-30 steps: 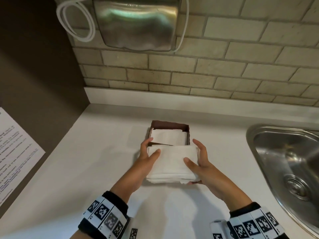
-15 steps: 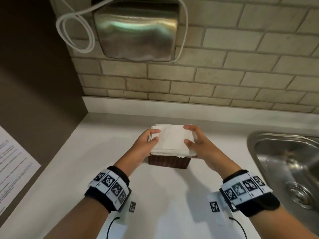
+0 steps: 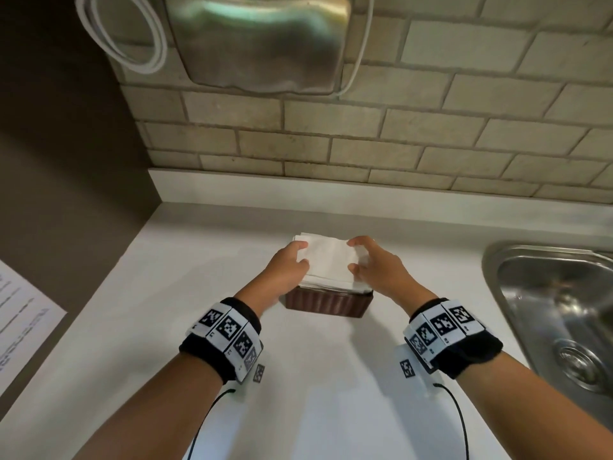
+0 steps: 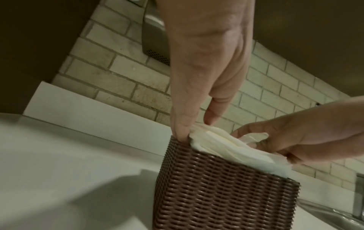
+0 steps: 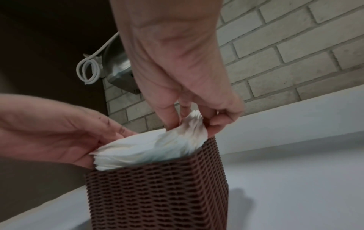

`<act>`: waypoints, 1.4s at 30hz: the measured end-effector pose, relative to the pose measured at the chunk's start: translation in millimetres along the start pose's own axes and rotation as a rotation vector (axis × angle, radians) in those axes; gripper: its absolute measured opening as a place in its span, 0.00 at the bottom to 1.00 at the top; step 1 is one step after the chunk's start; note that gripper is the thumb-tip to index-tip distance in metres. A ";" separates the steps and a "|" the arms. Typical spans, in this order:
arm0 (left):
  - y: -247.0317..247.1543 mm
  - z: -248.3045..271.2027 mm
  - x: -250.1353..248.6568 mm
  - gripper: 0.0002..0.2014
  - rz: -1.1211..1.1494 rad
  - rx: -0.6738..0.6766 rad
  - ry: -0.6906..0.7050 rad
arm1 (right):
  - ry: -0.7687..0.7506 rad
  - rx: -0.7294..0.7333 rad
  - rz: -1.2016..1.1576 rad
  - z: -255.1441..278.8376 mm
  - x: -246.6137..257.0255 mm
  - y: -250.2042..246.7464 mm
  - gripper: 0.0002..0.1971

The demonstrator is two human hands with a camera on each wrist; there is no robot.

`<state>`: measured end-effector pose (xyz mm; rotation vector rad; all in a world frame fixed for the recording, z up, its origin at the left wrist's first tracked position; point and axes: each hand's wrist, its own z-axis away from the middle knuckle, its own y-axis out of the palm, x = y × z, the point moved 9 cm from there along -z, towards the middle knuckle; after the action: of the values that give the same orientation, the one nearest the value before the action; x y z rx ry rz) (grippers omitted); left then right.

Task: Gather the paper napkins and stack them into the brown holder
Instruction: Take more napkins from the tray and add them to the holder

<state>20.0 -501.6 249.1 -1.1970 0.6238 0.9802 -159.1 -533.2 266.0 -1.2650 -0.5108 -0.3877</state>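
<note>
Soft white paper, thin and many-layered: the napkin stack (image 3: 326,260) weighs almost nothing and has no stiffness of its own, so I judge it will sag, fan out or shed single sheets if I take it by one corner. The safe hold is the one I see now, on two opposite edges, squeezing the layers together so they travel as one block. Pressing hard in the middle would only crumple it.

It sits in the mouth of the brown holder (image 3: 326,303), with its upper sheets standing above the rim rather than fully sunk. In the left wrist view the near edge shows loose, wavy layers, and in the right wrist view one corner is bunched up into a peak, so the pile is not yet square.

My left hand (image 3: 287,267) grips the stack's left edge, thumb on top and a fingertip down at the holder's corner. My right hand (image 3: 376,265) pinches the right edge, fingers curled around the crumpled corner. Both hands are closed on the paper.

The holder is a woven-look box with ribbed walls, upright on the white counter (image 3: 166,327). It looks light enough to slide if I push sideways. A steel sink (image 3: 560,313) lies to the right, well apart, and a metal hand dryer (image 3: 262,41) hangs on the brick wall above.
</note>
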 end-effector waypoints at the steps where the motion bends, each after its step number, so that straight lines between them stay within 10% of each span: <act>1: 1.7 0.4 -0.7 0.25 -0.032 0.005 -0.005 | -0.013 0.003 0.059 -0.3 2.2 0.8 0.18; 20: 30.0 12.4 -20.0 0.26 -0.547 -0.068 0.249 | -0.272 -0.232 0.438 13.0 26.4 8.0 0.17; 24: 38.7 11.0 -18.2 0.23 -0.557 -0.005 0.210 | -0.367 -0.126 0.342 27.8 32.2 32.0 0.13; 29: 44.7 3.0 -8.9 0.26 -0.551 0.086 0.123 | -0.239 0.112 0.537 29.2 16.3 61.1 0.30; 42: 35.8 19.1 -21.5 0.24 -0.710 0.105 0.225 | -0.242 0.019 0.681 30.6 19.8 44.4 0.31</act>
<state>-23.2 -487.5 255.4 -1.3080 0.3678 0.2149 -123.3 -492.0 248.3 -1.3903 -0.2571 0.3440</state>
